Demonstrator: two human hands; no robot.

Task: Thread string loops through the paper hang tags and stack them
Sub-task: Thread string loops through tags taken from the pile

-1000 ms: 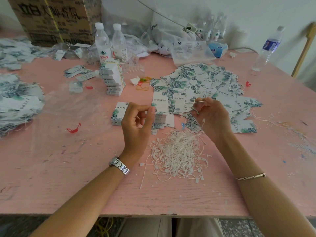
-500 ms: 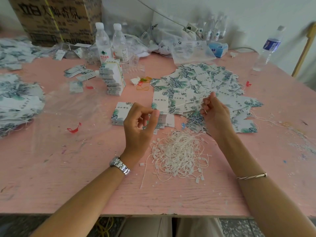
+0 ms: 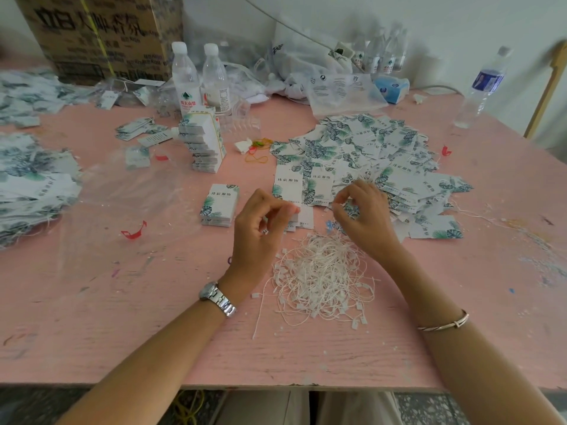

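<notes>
— String: held or not?
— Too thin to make out; left hand point(image 3: 264, 223) and right hand point(image 3: 365, 216) each curl into a pinch, contents unclear; string pile point(image 3: 322, 277) lies on the desk point(image 3: 122, 317) between the wrists; tags point(image 3: 368, 142) just beyond.

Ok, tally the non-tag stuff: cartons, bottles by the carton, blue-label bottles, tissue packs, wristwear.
Cardboard carton: 1
White-capped bottles beside it: 2
Blue-label bottle: 1
Tissue pack: 1
Wristwatch: 1
Bracelet: 1
Total: 7
Bottles at the back wall are too blurred to count.
</notes>
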